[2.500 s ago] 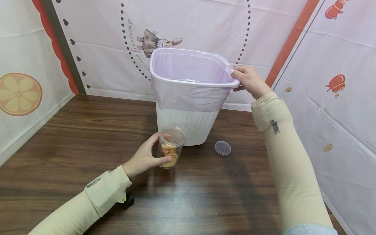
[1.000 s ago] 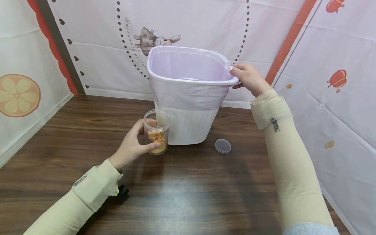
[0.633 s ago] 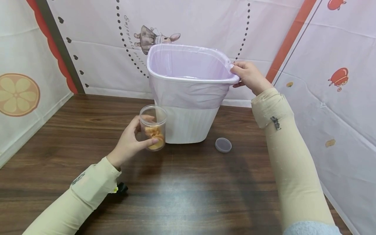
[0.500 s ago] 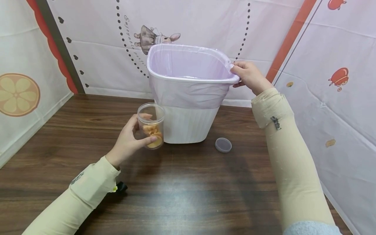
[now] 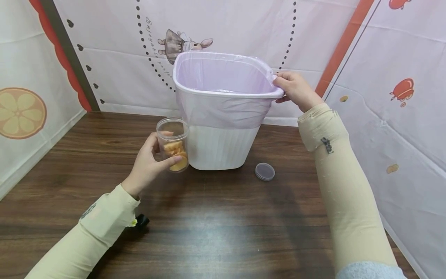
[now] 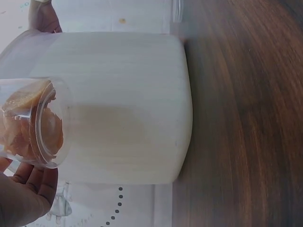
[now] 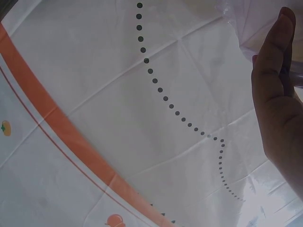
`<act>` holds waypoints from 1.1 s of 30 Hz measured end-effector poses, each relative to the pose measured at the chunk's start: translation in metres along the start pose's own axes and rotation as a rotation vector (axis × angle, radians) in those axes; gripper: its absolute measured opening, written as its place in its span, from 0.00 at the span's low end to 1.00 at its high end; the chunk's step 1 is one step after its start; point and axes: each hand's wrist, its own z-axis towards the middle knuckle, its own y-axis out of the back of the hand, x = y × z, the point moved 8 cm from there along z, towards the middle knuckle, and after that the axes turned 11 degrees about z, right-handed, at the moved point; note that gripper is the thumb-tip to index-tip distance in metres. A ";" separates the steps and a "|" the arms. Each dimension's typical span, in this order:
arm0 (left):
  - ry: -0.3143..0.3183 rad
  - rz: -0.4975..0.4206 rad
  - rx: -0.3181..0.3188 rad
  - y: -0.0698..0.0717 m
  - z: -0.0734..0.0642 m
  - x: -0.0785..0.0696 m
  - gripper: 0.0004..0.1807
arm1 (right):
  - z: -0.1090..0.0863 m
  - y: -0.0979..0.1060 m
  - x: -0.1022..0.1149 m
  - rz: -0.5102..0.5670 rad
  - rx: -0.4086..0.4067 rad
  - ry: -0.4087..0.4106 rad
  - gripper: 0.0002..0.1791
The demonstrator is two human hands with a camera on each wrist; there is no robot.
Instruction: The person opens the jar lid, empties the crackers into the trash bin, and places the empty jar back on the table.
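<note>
My left hand [image 5: 148, 164] grips a clear plastic jar [image 5: 173, 141] from its left side, thumb across the front. The jar is lidless, and orange-yellow pieces of food [image 5: 175, 151] lie in its lower half. It is held in front of the left side of a white trash can [image 5: 223, 149]; in the left wrist view the jar [image 6: 52, 118] overlaps the can's wall. A thin purple bag lines the can and folds over its rim. At the rim's right corner my right hand [image 5: 296, 90] pinches the edge, thumb on top and fingers beneath.
A round clear lid [image 5: 265, 171] lies on the dark wooden table [image 5: 226, 217], right of the can. Printed white cloth [image 5: 122, 58] hangs behind and at both sides. Something small and black [image 5: 142, 221] shows beside the left sleeve.
My left hand has carried the jar left and up in view, from in front of the can to its left side. My right hand keeps its hold on the rim.
</note>
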 end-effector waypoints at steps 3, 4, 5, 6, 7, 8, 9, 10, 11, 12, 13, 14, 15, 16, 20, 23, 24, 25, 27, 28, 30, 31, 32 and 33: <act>-0.002 0.005 -0.004 0.002 0.001 0.001 0.33 | 0.000 0.000 0.000 0.005 0.001 0.002 0.17; -0.004 0.005 -0.007 0.002 0.001 0.001 0.33 | 0.000 0.000 0.000 0.006 0.001 0.001 0.17; -0.006 0.004 -0.011 0.003 0.001 0.001 0.33 | 0.000 0.000 0.000 0.007 0.001 0.002 0.17; -0.007 0.002 -0.015 0.003 0.001 0.001 0.33 | 0.000 0.000 0.000 0.007 0.001 0.002 0.18; -0.008 0.001 -0.019 0.004 0.002 0.001 0.32 | 0.000 0.000 0.000 0.007 0.001 0.001 0.18; -0.009 0.000 -0.023 0.005 0.002 0.001 0.32 | 0.000 0.000 0.000 0.007 0.001 -0.001 0.18; -0.009 -0.002 -0.028 0.006 0.002 0.000 0.32 | 0.000 0.000 0.000 0.006 0.000 -0.002 0.19; -0.006 -0.004 -0.032 0.007 0.002 0.000 0.32 | 0.000 0.000 0.000 0.006 0.000 -0.004 0.19; -0.004 -0.004 -0.036 0.009 0.002 0.000 0.32 | 0.000 0.000 0.000 0.007 0.001 -0.006 0.20; -0.003 -0.004 -0.039 0.010 0.003 0.000 0.32 | 0.000 0.000 0.000 0.007 0.001 -0.008 0.20; 0.001 -0.006 -0.040 0.011 0.003 -0.001 0.33 | 0.000 0.000 0.000 0.010 0.000 -0.010 0.20; 0.002 -0.006 -0.043 0.012 0.003 -0.001 0.33 | 0.000 0.000 0.000 0.012 -0.002 -0.011 0.20; 0.005 -0.008 -0.045 0.013 0.003 -0.001 0.33 | 0.000 0.000 0.000 0.015 -0.003 -0.012 0.20; 0.008 -0.011 -0.047 0.014 0.003 -0.001 0.33 | 0.000 0.001 0.000 0.019 -0.005 -0.013 0.20; 0.013 -0.020 -0.051 0.017 0.004 -0.002 0.34 | 0.000 0.001 0.000 0.024 -0.009 -0.013 0.19; 0.009 -0.017 -0.054 0.019 0.004 -0.003 0.34 | 0.000 0.001 0.001 0.020 -0.007 -0.009 0.19; 0.008 -0.015 -0.056 0.019 0.004 -0.003 0.34 | 0.000 0.001 0.001 0.021 -0.007 -0.009 0.19; 0.006 -0.015 -0.056 0.020 0.005 -0.004 0.34 | 0.000 0.001 0.001 0.022 -0.007 -0.010 0.18; 0.005 -0.015 -0.056 0.021 0.005 -0.004 0.34 | 0.000 0.001 0.001 0.022 -0.006 -0.011 0.18; 0.006 -0.013 -0.056 0.021 0.005 -0.004 0.34 | 0.000 0.001 0.001 0.023 -0.007 -0.013 0.18; 0.009 -0.011 -0.059 0.022 0.006 -0.004 0.34 | 0.000 0.001 0.001 0.024 -0.007 -0.016 0.18; 0.010 -0.010 -0.061 0.023 0.006 -0.004 0.34 | -0.001 0.001 0.001 0.021 -0.006 -0.018 0.18; 0.011 -0.012 -0.064 0.023 0.006 -0.004 0.34 | 0.000 0.001 0.000 0.016 -0.004 -0.018 0.19; 0.012 -0.014 -0.067 0.024 0.006 -0.004 0.34 | 0.000 0.001 0.000 0.012 -0.004 -0.020 0.20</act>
